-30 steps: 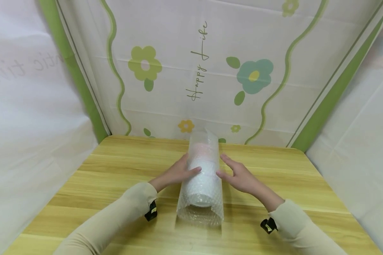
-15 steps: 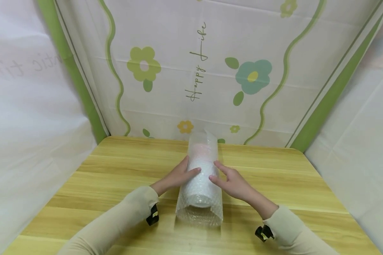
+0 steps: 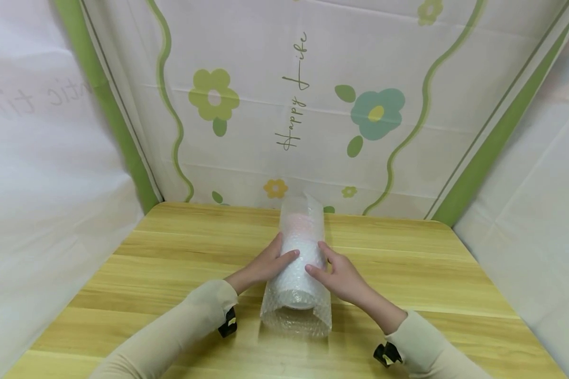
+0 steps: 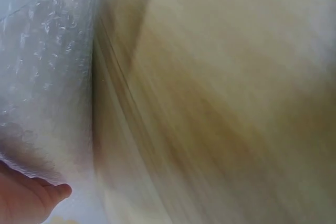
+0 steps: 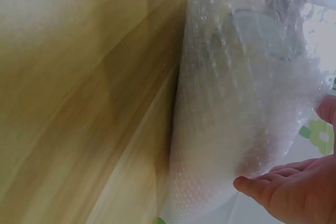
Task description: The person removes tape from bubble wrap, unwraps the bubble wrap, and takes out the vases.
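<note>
A white cylinder wrapped in clear bubble wrap (image 3: 297, 281) lies lengthwise on the table, a pink patch showing through towards its far end. The near end of the wrap stands out beyond the cylinder as a loose, hollow sleeve. On the left side of the bundle rests my left hand (image 3: 267, 260), thumb over the top and fingers along the side. My right hand (image 3: 343, 276) touches the opposite side, thumb on top. In the right wrist view, the fingers (image 5: 262, 188) lie rather straight against the wrap. A little fingertip (image 4: 63, 191) shows beside the wrap in the left wrist view.
The light wooden table (image 3: 417, 263) extends to both sides. Behind it hangs a white curtain (image 3: 256, 137) printed with flowers and lettering, and pale fabric walls (image 3: 52, 200) enclose left and right. Each sleeved wrist carries a small black camera (image 3: 227, 322).
My right hand has moved left, from just beside the bundle to contact with its right side. My left hand and the bundle stay nearly where they were.
</note>
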The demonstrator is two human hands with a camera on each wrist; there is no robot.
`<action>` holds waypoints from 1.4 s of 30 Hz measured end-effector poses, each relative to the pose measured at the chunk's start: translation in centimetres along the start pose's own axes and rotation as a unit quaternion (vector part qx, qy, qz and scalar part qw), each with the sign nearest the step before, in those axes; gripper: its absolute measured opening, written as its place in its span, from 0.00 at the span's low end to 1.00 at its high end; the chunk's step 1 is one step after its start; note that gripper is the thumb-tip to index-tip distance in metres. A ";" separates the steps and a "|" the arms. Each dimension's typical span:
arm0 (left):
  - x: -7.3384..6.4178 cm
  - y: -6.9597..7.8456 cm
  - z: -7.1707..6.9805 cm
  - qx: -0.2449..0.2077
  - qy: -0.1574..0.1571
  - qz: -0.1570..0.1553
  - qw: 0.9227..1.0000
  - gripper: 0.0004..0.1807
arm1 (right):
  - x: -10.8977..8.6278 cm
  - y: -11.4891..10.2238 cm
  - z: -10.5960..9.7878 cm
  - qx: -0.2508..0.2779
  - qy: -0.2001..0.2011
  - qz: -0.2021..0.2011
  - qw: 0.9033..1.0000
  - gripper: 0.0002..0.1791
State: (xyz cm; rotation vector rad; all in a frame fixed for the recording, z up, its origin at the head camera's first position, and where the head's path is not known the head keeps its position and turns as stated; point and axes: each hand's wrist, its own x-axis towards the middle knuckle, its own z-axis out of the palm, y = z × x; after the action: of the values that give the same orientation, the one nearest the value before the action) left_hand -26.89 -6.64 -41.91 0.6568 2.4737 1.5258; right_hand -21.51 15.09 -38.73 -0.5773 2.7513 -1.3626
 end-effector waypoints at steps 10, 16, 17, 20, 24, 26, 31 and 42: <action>0.0 0.0 0.2 0.022 0.006 0.001 1.000 0.48 | -0.1 -0.3 0.3 -0.010 0.014 0.006 1.000 0.50; -0.1 0.0 0.3 0.033 0.003 -0.008 0.999 0.49 | -0.1 -0.1 -0.3 0.015 -0.012 -0.003 1.000 0.46; -0.1 0.0 0.3 0.034 0.003 -0.011 0.999 0.49 | -0.1 -0.1 -0.4 0.020 -0.016 -0.004 1.000 0.45; -0.3 0.2 0.4 0.038 0.004 -0.017 0.999 0.49 | -0.1 0.2 -0.6 0.033 -0.022 -0.005 0.999 0.42; -0.5 0.3 0.4 0.042 0.006 -0.023 0.999 0.48 | 0.1 0.5 -0.8 0.039 -0.020 -0.005 0.999 0.39; -0.5 0.3 0.4 0.044 0.007 -0.025 0.999 0.49 | 0.2 0.6 -0.9 0.034 -0.014 -0.006 0.999 0.38; -0.4 0.2 0.4 0.043 0.008 -0.029 0.999 0.50 | 0.4 0.9 -1.0 0.016 0.002 -0.009 1.000 0.36; -0.3 0.1 0.4 0.059 0.017 -0.031 0.998 0.50 | 0.5 0.6 -1.3 -0.047 0.039 -0.019 0.998 0.28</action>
State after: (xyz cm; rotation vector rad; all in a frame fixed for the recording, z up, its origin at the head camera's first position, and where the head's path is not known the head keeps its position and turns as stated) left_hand -26.49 -6.42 -41.98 0.5713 2.6005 1.3903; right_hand -22.40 16.21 -38.30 -0.5964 2.8952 -1.2946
